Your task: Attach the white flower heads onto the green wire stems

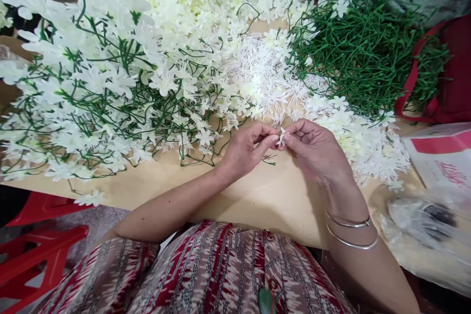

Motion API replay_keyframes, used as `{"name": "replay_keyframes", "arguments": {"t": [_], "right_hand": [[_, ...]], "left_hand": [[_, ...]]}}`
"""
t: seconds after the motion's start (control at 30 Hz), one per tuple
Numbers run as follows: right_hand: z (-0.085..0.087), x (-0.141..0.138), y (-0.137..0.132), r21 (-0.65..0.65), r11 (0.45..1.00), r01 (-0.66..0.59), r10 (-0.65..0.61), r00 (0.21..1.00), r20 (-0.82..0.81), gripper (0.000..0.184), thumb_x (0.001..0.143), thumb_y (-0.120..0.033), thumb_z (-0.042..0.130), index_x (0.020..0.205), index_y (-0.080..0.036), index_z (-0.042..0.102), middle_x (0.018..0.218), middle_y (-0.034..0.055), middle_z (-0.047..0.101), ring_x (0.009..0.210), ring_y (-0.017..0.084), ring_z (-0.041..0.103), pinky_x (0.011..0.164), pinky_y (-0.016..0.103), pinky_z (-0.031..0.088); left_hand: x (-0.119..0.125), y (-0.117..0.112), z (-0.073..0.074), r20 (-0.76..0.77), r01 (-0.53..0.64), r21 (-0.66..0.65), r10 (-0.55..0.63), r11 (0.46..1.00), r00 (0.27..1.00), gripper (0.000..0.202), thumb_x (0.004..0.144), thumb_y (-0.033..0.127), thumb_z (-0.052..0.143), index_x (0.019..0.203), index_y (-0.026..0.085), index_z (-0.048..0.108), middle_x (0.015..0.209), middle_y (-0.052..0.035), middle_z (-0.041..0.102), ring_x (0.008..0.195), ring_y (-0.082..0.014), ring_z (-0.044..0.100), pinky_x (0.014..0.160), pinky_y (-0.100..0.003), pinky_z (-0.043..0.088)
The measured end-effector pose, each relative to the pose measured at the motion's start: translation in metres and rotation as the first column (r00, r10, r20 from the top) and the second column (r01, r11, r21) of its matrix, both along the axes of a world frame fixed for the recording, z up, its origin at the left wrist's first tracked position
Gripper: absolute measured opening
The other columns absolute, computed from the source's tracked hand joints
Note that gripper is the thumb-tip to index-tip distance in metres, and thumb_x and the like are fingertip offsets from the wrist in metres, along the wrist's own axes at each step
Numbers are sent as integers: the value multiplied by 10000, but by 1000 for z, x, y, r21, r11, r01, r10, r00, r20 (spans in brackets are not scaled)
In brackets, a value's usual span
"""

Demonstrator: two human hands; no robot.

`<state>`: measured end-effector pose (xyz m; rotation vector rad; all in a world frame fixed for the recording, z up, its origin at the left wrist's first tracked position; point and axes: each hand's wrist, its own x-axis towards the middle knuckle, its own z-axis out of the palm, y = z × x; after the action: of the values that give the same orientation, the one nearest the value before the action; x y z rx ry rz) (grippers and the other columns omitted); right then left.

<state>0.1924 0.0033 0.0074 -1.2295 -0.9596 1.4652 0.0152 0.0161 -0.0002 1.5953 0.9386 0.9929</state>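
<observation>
My left hand [245,151] and my right hand [318,152] meet above the front of the table, thumbs and forefingers pinched together. Between their fingertips is a small white artificial flower [282,136], partly covered by the fingers. A bit of green stem [270,159] shows just below my left fingers; whether it joins the flower is unclear. Just beyond the hands lies a heap of thin white stamen pieces [263,76]. Finished-looking white flowers on green stems [121,83] are piled to the left of my left hand. Loose white petals [338,120] lie beside my right hand.
A tangle of bare green stems [360,54] lies at the back right, near a red bag [456,68]. At the right edge are a white and pink box [441,152] and a clear plastic bag [423,235]. Red stools [40,255] stand below the table's [253,211] left side.
</observation>
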Motion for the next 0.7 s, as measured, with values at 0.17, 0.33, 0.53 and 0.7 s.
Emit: {"name": "replay_keyframes", "arguments": {"t": [0.17, 0.33, 0.53, 0.7], "right_hand": [[-5, -3, 2, 51, 999, -6, 4, 999, 40, 323, 698, -511, 926, 735, -279, 703, 654, -15, 717, 614, 167, 670, 618, 330, 584], [-2, 6, 5, 126, 992, -12, 2, 997, 78, 325, 751, -509, 880, 821, -276, 666, 658, -32, 670, 599, 155, 627, 599, 317, 545], [9, 2, -10, 339, 870, -357, 169, 864, 474, 152, 872, -335, 803, 881, -245, 681, 808, -12, 625, 698, 148, 563, 621, 294, 480], [-9, -35, -15, 457, 587, -669, 66, 601, 796, 154, 1014, -284, 608, 1059, -188, 719, 1018, 107, 686, 1038, 272, 599, 900, 437, 528]], "left_hand": [[1, 1, -5, 35, 1, -4, -1, 1000, 999, 150, 1005, 324, 640, 947, 189, 671, 866, -45, 780, 809, -174, 749, 772, -304, 591], [4, 4, -3, 251, 56, -87, -32, 995, 967, 257, 992, 444, 665, 958, 190, 647, 835, -25, 729, 772, -152, 730, 755, -295, 595], [-2, 10, 19, 394, -180, -7, 168, 984, 904, 276, 985, 484, 680, 1025, 213, 651, 819, 11, 667, 602, -77, 636, 612, -222, 537], [-5, 5, 30, 463, -376, 19, 325, 927, 824, 260, 989, 489, 676, 1032, 234, 661, 718, 35, 579, 495, -61, 473, 475, -197, 418]]}}
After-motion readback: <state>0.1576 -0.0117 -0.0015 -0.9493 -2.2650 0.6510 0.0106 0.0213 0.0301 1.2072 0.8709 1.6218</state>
